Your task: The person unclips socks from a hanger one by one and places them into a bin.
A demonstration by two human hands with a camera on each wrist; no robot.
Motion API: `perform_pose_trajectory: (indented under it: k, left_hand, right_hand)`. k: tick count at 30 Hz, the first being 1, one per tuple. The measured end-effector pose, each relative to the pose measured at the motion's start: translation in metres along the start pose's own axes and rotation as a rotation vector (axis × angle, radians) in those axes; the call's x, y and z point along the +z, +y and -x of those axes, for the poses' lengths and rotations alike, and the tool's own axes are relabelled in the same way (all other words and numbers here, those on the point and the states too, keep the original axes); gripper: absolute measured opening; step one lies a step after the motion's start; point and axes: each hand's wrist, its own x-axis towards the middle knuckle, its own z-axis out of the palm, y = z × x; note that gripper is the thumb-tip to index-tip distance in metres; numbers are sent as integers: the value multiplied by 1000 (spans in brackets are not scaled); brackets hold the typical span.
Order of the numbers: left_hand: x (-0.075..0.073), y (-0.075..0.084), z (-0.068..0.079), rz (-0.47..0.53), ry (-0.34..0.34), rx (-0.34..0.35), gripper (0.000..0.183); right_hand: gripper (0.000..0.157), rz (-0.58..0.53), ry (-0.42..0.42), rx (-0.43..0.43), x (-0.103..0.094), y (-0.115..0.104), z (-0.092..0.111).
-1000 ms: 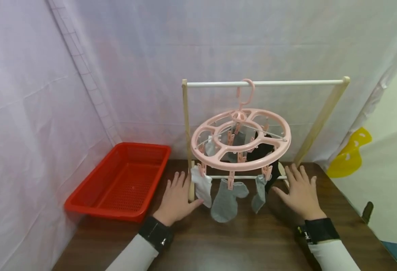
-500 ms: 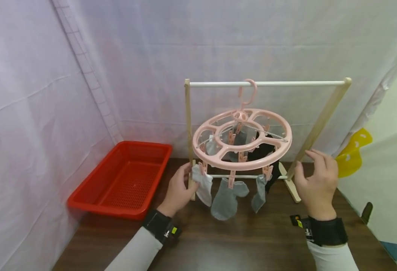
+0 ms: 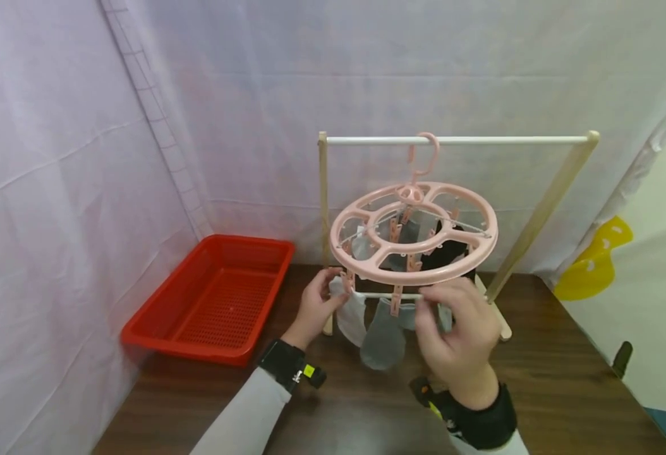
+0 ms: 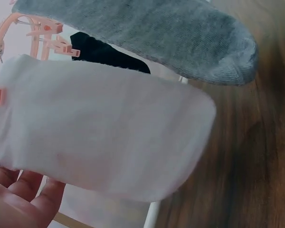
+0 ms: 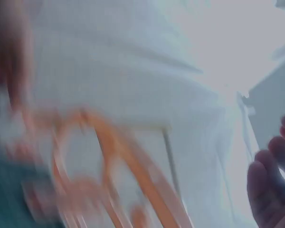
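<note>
A round pink clip hanger [image 3: 414, 277] hangs by its hook from a white rod [image 3: 509, 139]. Small socks dangle from its clips: a white sock [image 3: 351, 322] at the left, a grey sock [image 3: 383, 344] in front, and a black sock [image 3: 445, 251] farther back. My left hand [image 3: 316, 309] holds the white sock near its clip, thumb in front and fingers behind. In the left wrist view, the white sock [image 4: 104, 128] covers part of the fingers. My right hand [image 3: 460, 335], fingers loosely bent, is before the hanger's right side and hides a smaller grey sock [image 3: 445, 318].
A red plastic basket [image 3: 182, 356] stands on the brown table [image 3: 367, 411] to the left. Wooden posts [image 3: 543, 218] carry the rod, and one foot [image 3: 500, 322] reaches forward at the right. White curtains [image 3: 253, 114] enclose the back and left.
Both hands have lifted off the table beside the rack. The left moved right onto the white sock; the right first went to the right post, then swung left before the hanger.
</note>
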Motion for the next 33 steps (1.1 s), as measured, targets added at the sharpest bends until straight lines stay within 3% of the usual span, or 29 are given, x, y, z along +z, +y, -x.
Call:
perform_pose_trajectory:
  k: [2,5,9,12,24,28,33]
  left_hand:
    - [0,9,1,-12,-9,8,47]
    - [-1,12,2,-13,-30,6,40]
    - [-3,12,5,-41,-58,0,30]
    - [-2,11,9,-61,-71,-17,27]
    - [22,14,20,-57,-95,-107,23]
    - [26,15,22,-75,-108,-85,24]
    - [29,13,25,-72,-124,-78,23]
  right_hand:
    - [4,-82,-148,7,11,-8,9]
    - [10,-150,-394,75,24,-14,26]
    - [10,-99,-688,232,30,-12,46]
    - [7,-35,-816,314,30,-5,54]
    - [7,134,-957,543,19,26,56]
    - [14,252,-1018,553,17,32,55]
    - [23,325,-1030,532,18,40,59]
